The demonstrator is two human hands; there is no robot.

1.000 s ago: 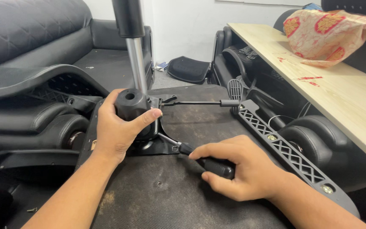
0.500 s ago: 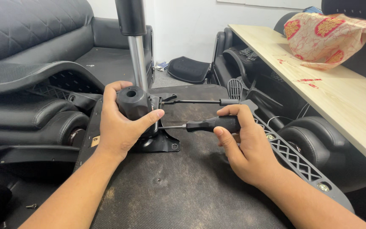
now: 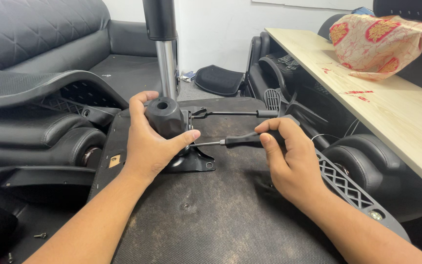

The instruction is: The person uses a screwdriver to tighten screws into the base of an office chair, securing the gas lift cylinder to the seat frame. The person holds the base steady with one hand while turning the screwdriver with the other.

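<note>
My left hand [image 3: 150, 142] grips the black round knob [image 3: 164, 116] of a chair tilt mechanism, which sits on a black metal bracket [image 3: 196, 162] fixed to the upturned seat base [image 3: 211, 205]. My right hand [image 3: 289, 156] holds a black-handled screwdriver [image 3: 247, 141] level, its thin metal shaft pointing left into the mechanism just under my left thumb. A thin lever rod [image 3: 230, 113] with a black grip runs to the right from the mechanism, above the screwdriver.
A chrome gas-lift column [image 3: 167, 68] stands upright behind the knob. Black chair parts lie left [image 3: 40, 127] and right [image 3: 352, 181]. A wooden table [image 3: 396, 112] with a patterned cloth [image 3: 382, 41] is at right. Small screws [image 3: 40, 235] lie on the floor at bottom left.
My right hand lifted the screwdriver from low on the seat base and turned it level, tip into the mechanism. It has since stayed there. My left hand stayed on the knob.
</note>
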